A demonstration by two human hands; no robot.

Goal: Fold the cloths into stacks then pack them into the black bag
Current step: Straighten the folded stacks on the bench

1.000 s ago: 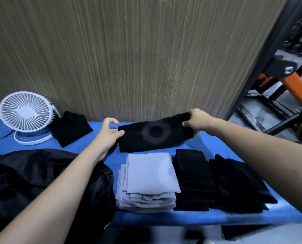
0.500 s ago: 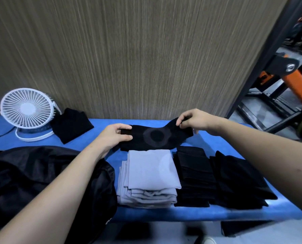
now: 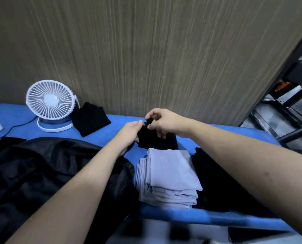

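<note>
While both hands meet over the far middle of the desk [image 3: 111, 136], I see them gripping one black cloth [image 3: 155, 141] between them. My left hand [image 3: 131, 130] pinches its upper left corner, fingers curled onto the fabric; my right hand [image 3: 161, 123] has thumb and forefinger closed on the top edge, with the other fingers curled down onto the cloth. So each grip is clamped on that cloth, and the two grips sit almost touching each other. The cloth's lower part lies on the blue desk, just beyond the grey stack.

Nearer to me than the grip, the grey stack [image 3: 169, 178] of folded cloths sits squarely, its layers showing along the near edge. To the right of it, touching it, is a black stack [image 3: 215, 184], partly hidden under my right forearm. To the left of the grip and nearer to me, the black bag [image 3: 41, 173] lies slumped and crumpled, under my left forearm.

Further left of the grip, a folded black piece [image 3: 90, 120] lies beside the white fan [image 3: 49, 101], whose cable [image 3: 21, 123] trails off left. Behind the grip stands a wood-grain panel [image 3: 146, 50].
</note>
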